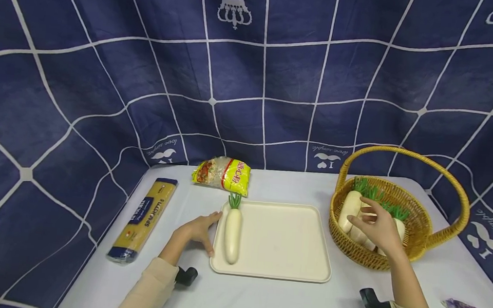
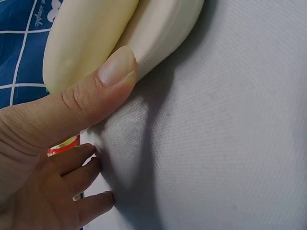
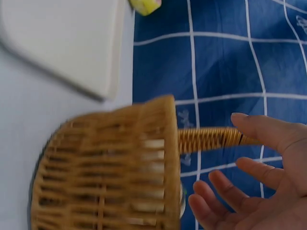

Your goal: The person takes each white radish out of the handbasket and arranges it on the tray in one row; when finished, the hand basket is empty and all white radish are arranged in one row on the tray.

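Left hand (image 1: 197,232) lies with fingers relaxed on the white bench (image 1: 260,302), thumb against the edge of the cream rectangular plastic tray (image 1: 282,245) — just beside the long white toy radish with green leaves (image 1: 232,228) on the tray's left side. Right hand (image 1: 376,226), fingers spread and gripping nothing, hovers over the round woven wicker basket (image 1: 419,237) — more white radishes (image 1: 349,209) lie inside. A blue-and-yellow spaghetti packet (image 1: 144,218) lies far left, a yellow noodle bag (image 1: 222,174) behind the tray.

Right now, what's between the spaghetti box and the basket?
In the head view, the left hand and the cream tray holding one white radish lie between the spaghetti box and basket.
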